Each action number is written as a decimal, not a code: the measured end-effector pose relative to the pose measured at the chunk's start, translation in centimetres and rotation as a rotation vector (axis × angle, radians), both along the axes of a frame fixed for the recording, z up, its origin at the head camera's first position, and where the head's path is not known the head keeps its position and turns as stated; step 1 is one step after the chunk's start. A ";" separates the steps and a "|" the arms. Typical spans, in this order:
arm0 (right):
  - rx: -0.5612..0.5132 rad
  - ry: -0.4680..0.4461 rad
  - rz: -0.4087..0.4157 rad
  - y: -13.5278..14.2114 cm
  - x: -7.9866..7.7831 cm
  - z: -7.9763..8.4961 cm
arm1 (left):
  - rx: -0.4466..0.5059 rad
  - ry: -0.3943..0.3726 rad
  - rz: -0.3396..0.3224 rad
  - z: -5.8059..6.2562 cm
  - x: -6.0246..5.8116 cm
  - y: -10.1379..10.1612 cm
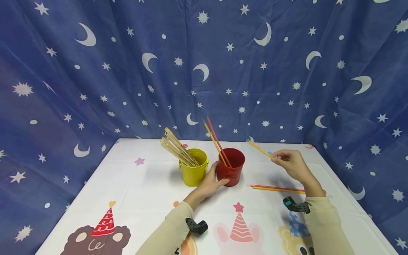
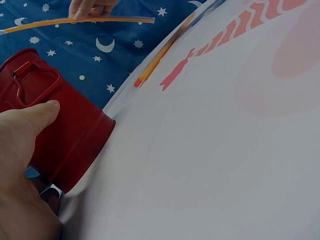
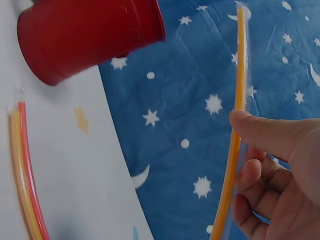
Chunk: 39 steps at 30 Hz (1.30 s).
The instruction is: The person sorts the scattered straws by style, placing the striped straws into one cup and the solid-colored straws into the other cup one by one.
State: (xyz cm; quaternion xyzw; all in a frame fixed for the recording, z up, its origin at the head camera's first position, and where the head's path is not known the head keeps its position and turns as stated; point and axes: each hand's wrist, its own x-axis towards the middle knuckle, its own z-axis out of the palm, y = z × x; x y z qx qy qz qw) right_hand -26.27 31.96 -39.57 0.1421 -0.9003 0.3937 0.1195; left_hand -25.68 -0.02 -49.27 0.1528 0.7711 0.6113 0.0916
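Note:
My left hand [image 1: 207,182] grips a small red metal bucket [image 1: 233,177] that stands on the table, its thumb pressed on the front beside the folded handle. A yellow straw [image 1: 214,141] and a red straw [image 1: 218,139] lean out of the bucket's left side. To the right, my right hand [image 1: 291,164] pinches an orange-yellow straw [image 3: 240,80] in a clear wrapper between thumb and fingers. It is held up above the table, angled toward the back left. Below that hand, a red straw [image 1: 271,187] and an orange straw [image 1: 271,189] lie side by side.
Left of the red bucket stands a yellow bucket [image 1: 192,177] with several tan wrapped sticks [image 1: 178,150] leaning out of it. A white cloth with printed party animals covers the table [image 1: 127,184]. A dark blue curtain [image 1: 216,85] with moons and stars hangs behind and at the sides.

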 end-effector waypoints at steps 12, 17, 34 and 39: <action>-0.045 0.117 -0.010 -2.7 1.0 1.1 | -0.008 -0.009 0.004 0.1 0.0 0.2; -0.199 0.159 0.037 -4.0 1.6 2.3 | -0.019 -0.010 0.004 0.2 -0.1 0.3; -0.964 0.394 0.249 -10.4 2.5 6.0 | -0.021 -0.001 0.002 0.2 0.0 0.1; -1.044 0.390 0.232 -11.2 1.8 5.2 | -0.023 0.007 0.000 0.0 0.0 0.0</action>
